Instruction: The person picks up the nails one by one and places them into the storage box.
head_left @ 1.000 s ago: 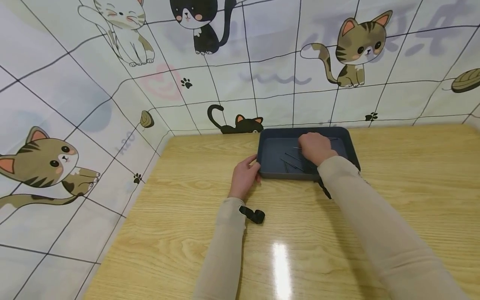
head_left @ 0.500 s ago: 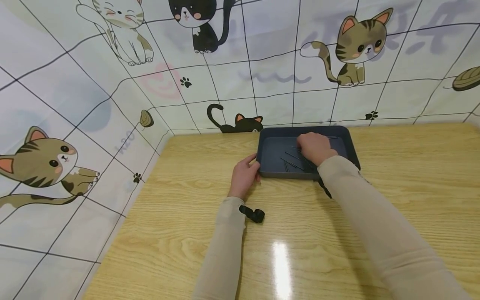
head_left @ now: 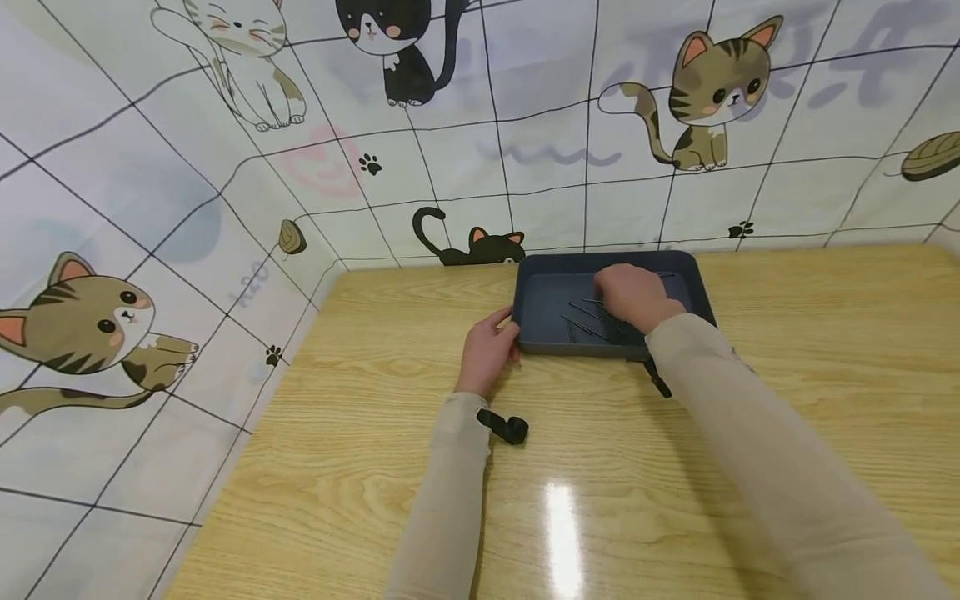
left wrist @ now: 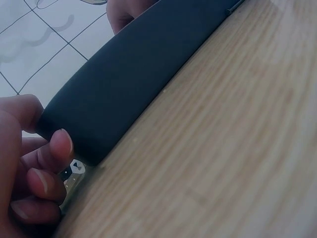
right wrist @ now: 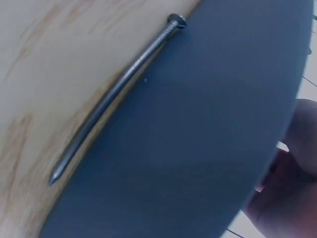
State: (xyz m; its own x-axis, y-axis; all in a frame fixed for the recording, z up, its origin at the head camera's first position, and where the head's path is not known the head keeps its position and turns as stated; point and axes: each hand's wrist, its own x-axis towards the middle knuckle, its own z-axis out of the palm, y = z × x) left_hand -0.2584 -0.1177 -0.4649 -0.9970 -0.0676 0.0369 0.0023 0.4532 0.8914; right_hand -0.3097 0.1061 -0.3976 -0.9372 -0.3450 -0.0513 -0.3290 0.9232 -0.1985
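A dark blue-grey rectangular tray [head_left: 542,292] sits on the wooden table with several loose nails [head_left: 585,326] inside. My left hand [head_left: 487,354] holds its front left corner; the left wrist view shows curled fingers [left wrist: 61,144] at the tray's end. My right hand [head_left: 633,293] reaches into the tray, knuckles up. Its fingertips are beside the nails but hidden, so a grip on one cannot be told. In the right wrist view, part of that hand [right wrist: 297,183] shows beyond the tray wall. A single nail [right wrist: 114,92] lies on the table along the tray's outer side.
Behind the tray rises a wall covering [head_left: 555,183] with cat drawings, close to its back edge. Another such wall bounds the left side. The wooden tabletop [head_left: 570,442] extends in front and to both sides. Small black cameras [head_left: 512,429] are strapped to the wrists.
My right hand stays in the tray and its wrist has shifted slightly to the right. A nail by its fingertips has moved a little. The left hand remains at the corner.
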